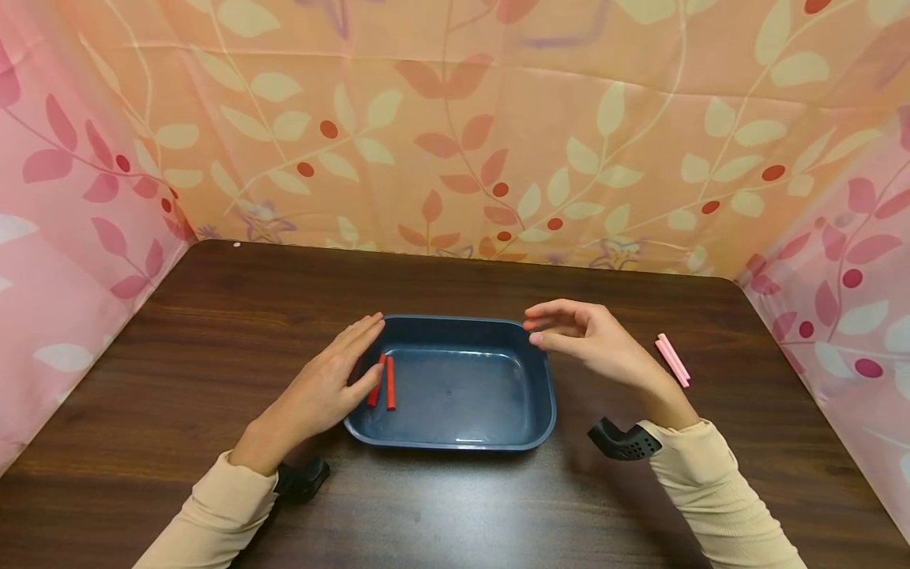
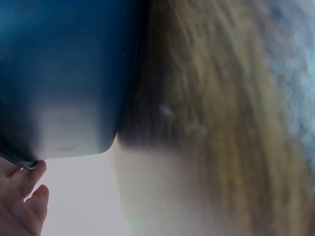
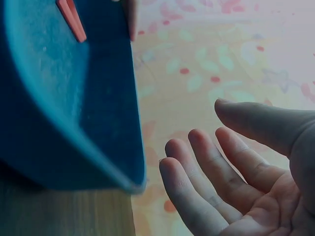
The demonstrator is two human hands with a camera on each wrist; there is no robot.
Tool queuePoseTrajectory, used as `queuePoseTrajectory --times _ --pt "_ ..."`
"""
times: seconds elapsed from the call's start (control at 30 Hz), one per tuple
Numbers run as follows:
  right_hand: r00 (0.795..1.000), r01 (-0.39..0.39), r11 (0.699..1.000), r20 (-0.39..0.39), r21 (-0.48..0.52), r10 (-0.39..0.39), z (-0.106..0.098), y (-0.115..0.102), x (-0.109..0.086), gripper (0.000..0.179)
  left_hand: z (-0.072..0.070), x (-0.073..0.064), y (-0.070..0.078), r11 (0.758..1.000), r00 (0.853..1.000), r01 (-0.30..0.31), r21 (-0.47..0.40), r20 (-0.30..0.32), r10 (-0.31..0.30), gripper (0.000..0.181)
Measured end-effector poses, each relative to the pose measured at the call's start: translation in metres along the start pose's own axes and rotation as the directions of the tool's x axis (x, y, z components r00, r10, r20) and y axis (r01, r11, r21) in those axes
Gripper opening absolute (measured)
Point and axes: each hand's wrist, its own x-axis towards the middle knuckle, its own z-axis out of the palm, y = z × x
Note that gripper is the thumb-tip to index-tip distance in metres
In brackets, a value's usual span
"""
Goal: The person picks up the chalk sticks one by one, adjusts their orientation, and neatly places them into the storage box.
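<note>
In the head view, a left hand point(image 1: 320, 387) conceals part of the left rim of a blue tray point(image 1: 455, 407), its thumb covering a portion of one red stick point(image 1: 375, 393). A right hand point(image 1: 600, 340) obscures a little of the tray's far right corner. Two cream sleeves point(image 1: 213, 514) run out of the bottom edge, and a white speck point(image 1: 237, 244) on the table point(image 1: 178, 356) is too small to identify. In the left wrist view, the outer wall hides the tray's inside, the table blurs, and fingers point(image 2: 37, 201) are cropped at lower left. In the right wrist view, the top edge cuts off a red stick.
</note>
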Motion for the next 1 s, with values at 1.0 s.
queuePoseTrajectory --times 1.0 --pt "0.987 -0.076 0.971 -0.152 -0.228 0.042 -0.036 0.034 -0.021 0.038 -0.003 0.001 0.001 1.000 0.999 0.028 -0.003 0.042 -0.028 0.067"
